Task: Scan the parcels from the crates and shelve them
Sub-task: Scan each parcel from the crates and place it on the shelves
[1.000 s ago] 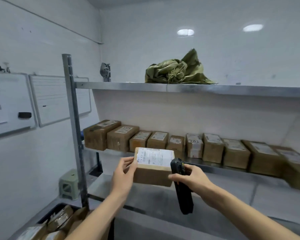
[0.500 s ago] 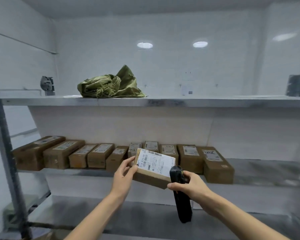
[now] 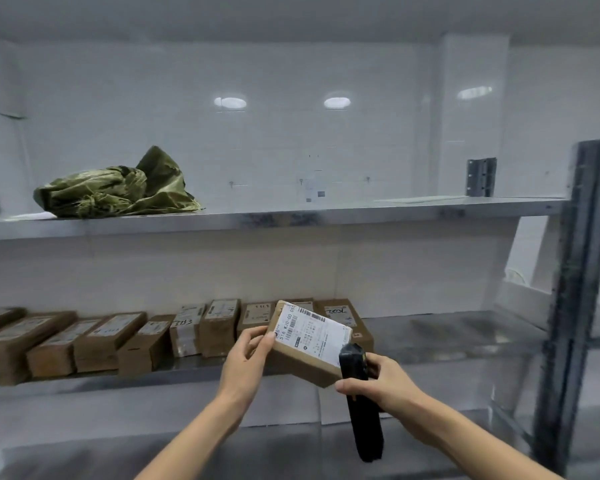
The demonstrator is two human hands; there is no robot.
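Note:
My left hand (image 3: 248, 360) grips the left end of a brown cardboard parcel (image 3: 305, 358) with a white label on top, held tilted in front of the middle shelf (image 3: 447, 341). My right hand (image 3: 378, 381) is closed around a black handheld scanner (image 3: 362, 407), whose head sits against the parcel's right end. A row of several brown parcels (image 3: 125, 337) stands on the middle shelf, from the left edge to just behind the held parcel.
A crumpled green sack (image 3: 118, 188) lies on the top shelf (image 3: 291, 216) at left. A dark metal upright (image 3: 575, 306) of the rack stands at right. The middle shelf is bare to the right of the parcels. A lower shelf (image 3: 118, 403) runs below.
The view has swung right along the rack: the whiteboards, the left upright and the crate have gone out of view. The held parcel is tilted more, still beside the scanner.

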